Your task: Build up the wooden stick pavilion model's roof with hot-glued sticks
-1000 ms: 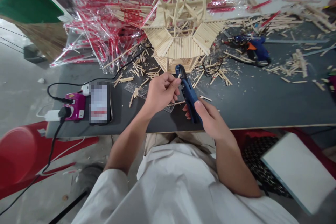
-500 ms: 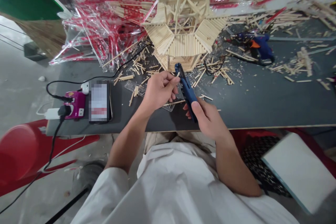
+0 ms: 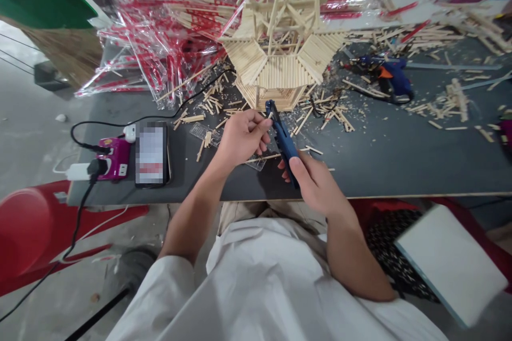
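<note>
My right hand (image 3: pixel 318 181) is wrapped round the dark blue handles of a pair of pliers (image 3: pixel 285 141), whose head points away from me. Close to the jaws, my left hand (image 3: pixel 243 137) pinches a small wooden stick (image 3: pixel 270 116) between thumb and fingertips. The stick's end reaches the plier head; whether the jaws are closed on it I cannot tell. Just beyond both hands stands a pavilion model (image 3: pixel 282 70) built of wooden sticks, with slatted roof panels and a frame of sticks above.
Red-printed plastic wrappers (image 3: pixel 160 37) heap up at the back left. A blue glue gun (image 3: pixel 396 80) lies to the right among stick offcuts (image 3: pixel 336 114). At left are a phone (image 3: pixel 152 154) and a purple power adapter (image 3: pixel 114 159) with cables. A clear ruler (image 3: pixel 204 130) lies under my left hand.
The view has shifted slightly. Both hands keep their grips, and the pliers and stick stay together in nearly the same place.
</note>
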`<action>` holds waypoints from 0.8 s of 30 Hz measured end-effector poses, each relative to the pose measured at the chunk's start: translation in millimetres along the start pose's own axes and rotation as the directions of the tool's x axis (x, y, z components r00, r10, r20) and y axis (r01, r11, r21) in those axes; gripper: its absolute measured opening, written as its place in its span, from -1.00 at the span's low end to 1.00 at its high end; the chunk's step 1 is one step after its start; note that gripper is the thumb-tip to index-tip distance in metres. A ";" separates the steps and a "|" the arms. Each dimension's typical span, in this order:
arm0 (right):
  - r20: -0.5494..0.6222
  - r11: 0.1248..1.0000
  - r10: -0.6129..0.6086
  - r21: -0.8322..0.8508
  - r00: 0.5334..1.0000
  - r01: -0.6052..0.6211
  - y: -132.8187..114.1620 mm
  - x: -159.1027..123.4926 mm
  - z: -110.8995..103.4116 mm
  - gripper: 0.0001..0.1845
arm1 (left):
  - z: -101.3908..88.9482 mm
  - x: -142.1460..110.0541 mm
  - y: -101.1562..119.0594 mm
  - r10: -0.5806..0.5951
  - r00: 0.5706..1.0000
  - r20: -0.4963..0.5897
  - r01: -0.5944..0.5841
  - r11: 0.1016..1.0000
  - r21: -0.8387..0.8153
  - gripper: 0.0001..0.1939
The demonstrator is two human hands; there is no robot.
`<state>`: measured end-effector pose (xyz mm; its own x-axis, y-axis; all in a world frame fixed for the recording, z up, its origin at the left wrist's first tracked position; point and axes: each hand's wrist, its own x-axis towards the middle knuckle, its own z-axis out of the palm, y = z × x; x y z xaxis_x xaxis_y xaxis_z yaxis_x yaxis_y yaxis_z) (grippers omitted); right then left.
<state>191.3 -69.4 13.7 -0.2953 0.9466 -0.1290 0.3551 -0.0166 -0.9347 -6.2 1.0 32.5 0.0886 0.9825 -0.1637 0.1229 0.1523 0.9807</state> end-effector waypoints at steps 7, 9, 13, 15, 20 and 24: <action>-0.033 0.999 -0.032 -0.021 0.999 0.031 10.1 1.0 6.8 -0.51 | -2.1 2.6 -3.1 0.013 1.000 -0.008 -0.013 1.000 0.012 -0.73; -0.041 1.000 -0.018 -0.004 0.999 0.018 12.3 1.0 8.9 -0.51 | -2.5 3.2 -3.4 0.014 1.000 -0.008 -0.014 1.000 0.017 -0.72; -0.049 1.000 -0.002 0.030 0.999 0.004 17.6 1.8 12.1 -0.51 | -2.1 3.6 -4.0 0.012 1.000 -0.010 -0.011 0.999 0.033 -0.74; -0.055 0.999 0.009 0.041 0.998 -0.007 20.9 2.4 13.3 -0.50 | -1.5 4.0 -5.3 0.010 1.000 -0.013 -0.010 0.999 0.038 -0.75; -0.051 1.000 0.013 0.018 0.999 -0.012 25.5 4.0 14.2 -0.46 | -1.3 5.1 -7.0 0.019 0.999 0.041 -0.020 0.999 0.030 -0.72; -0.020 1.000 -0.006 -0.021 1.000 0.005 23.5 5.3 12.7 -0.48 | -2.6 3.8 -4.2 0.049 0.996 0.079 -0.054 0.997 0.051 -0.66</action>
<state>186.8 -68.9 -13.2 -0.2791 0.9531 -0.1170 0.3726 -0.0048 -0.9280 -9.0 4.3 28.1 0.1721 0.9774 -0.1229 0.1683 0.0938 0.9813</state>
